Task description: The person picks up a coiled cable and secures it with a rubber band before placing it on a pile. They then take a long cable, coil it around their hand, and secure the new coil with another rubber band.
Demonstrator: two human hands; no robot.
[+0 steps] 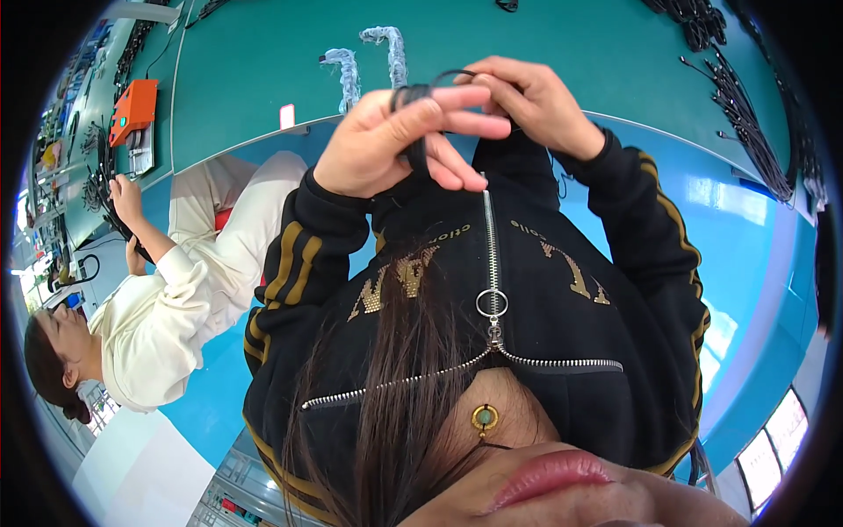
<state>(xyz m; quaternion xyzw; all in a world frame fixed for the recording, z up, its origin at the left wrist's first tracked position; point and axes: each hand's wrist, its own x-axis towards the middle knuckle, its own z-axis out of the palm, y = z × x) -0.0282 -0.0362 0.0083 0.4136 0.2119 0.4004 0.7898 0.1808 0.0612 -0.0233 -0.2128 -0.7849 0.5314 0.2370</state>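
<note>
Green bench fills the far part of my view, with a bright blue floor nearer in. At the far left I see an orange box on the bench, and a co-worker in a cream top whose hand rests by dark cables there. Two clear plastic-wrapped bundles lie on the bench just beyond my hands. My left hand is closed around a small coil of black cable, thumb and fingers pinching it, the loops wrapped over the forefinger. My right hand sits just right of it, touching, fingers curled onto the same cable where a thin loop arcs up between the two. Both are raised above a black zipped jacket. More black cables lie in rows at the far right.
</note>
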